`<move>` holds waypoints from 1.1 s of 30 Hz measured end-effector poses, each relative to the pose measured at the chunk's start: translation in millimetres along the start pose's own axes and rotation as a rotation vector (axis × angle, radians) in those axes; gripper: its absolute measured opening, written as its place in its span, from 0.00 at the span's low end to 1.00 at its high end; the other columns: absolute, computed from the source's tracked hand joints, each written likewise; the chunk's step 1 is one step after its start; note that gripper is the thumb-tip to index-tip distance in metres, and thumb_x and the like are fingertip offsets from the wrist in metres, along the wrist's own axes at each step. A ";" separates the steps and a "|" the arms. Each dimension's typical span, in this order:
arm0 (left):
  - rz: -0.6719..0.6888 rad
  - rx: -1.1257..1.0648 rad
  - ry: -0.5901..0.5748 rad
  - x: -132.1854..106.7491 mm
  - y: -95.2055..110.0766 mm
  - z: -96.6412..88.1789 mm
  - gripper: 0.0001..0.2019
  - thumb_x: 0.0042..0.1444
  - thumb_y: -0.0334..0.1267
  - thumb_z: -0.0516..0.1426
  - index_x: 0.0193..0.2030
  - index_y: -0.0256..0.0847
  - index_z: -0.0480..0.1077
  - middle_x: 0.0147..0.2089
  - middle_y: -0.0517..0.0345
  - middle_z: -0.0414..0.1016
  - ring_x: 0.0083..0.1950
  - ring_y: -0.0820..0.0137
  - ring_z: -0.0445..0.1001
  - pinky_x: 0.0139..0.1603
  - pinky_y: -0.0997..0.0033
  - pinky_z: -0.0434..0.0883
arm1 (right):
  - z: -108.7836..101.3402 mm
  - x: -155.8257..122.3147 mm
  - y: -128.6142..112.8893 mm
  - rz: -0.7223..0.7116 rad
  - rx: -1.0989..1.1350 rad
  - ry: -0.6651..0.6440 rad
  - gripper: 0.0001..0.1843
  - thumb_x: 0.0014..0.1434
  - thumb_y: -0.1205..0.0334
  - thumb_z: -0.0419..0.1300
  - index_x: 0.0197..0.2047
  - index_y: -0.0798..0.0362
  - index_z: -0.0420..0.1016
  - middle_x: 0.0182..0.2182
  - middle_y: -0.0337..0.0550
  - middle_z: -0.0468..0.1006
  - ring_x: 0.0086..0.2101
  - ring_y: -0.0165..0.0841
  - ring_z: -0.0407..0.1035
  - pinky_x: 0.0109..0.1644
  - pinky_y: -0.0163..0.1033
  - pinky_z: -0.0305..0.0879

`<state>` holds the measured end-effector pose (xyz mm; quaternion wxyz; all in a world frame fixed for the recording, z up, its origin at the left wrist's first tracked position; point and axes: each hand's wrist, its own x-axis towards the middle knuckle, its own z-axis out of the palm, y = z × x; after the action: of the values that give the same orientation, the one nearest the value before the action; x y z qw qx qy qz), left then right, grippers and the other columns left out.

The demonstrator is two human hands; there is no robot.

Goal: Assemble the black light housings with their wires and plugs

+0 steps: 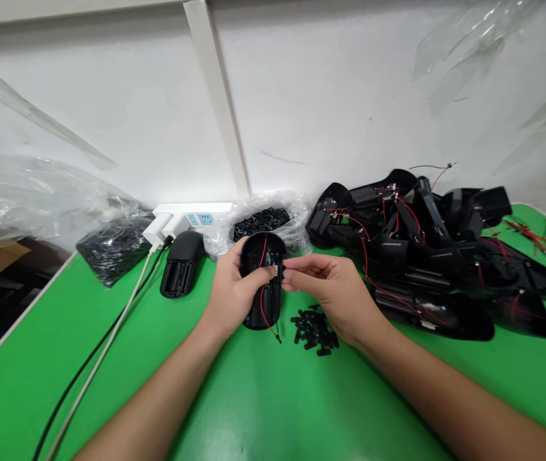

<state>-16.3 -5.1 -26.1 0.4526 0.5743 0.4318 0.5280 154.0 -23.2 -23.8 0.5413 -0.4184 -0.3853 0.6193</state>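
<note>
My left hand (237,288) grips a black plastic housing (256,314) from its left side, the thumb lying across its inside by a small white connector. Red and black wires (264,307) run along the hollow of the housing and hang past its lower end. At the housing's right edge, my right hand (328,282) pinches a small black part (283,271), mostly hidden by the fingertips. Just below that hand lies a loose pile of small black plastic pieces (315,330) on the green tabletop (234,397).
Many black housings with red wires (397,243) are heaped at the right. Behind my hands sits a clear bag of small black parts (263,221). Left of it are a white power strip (193,211) with cables, another black housing (181,266) and a wrapped black bundle (114,246).
</note>
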 end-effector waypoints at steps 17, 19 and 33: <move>-0.397 -0.346 -0.059 4.0 12.6 1.1 0.25 0.39 0.37 0.75 0.38 0.34 0.68 0.36 0.52 0.77 0.32 0.67 0.78 0.34 0.70 0.77 | -3.1 0.9 -6.6 0.036 0.027 -0.087 0.24 0.37 0.55 0.84 0.35 0.57 0.84 0.29 0.43 0.82 0.30 0.29 0.76 0.41 0.36 0.72; -0.439 -0.412 -0.135 4.8 16.2 -0.4 0.24 0.40 0.35 0.75 0.40 0.32 0.69 0.37 0.47 0.79 0.33 0.64 0.81 0.37 0.69 0.80 | -5.0 1.4 -7.2 -0.001 0.000 -0.129 0.23 0.41 0.54 0.84 0.35 0.58 0.83 0.29 0.43 0.81 0.31 0.29 0.75 0.41 0.36 0.71; -0.483 -0.318 -0.455 -4.8 21.7 -16.9 0.50 0.43 0.37 0.77 0.70 0.47 0.57 0.44 0.59 0.71 0.30 0.75 0.73 0.25 0.73 0.77 | -8.3 -1.2 5.6 -0.244 -0.114 -0.355 0.33 0.60 0.63 0.74 0.66 0.41 0.71 0.69 0.40 0.69 0.65 0.35 0.65 0.63 0.41 0.69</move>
<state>-33.1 -13.4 -5.4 0.7323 0.4812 0.3558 0.3250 159.9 -24.8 -31.8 0.5113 -0.2831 -0.5568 0.5903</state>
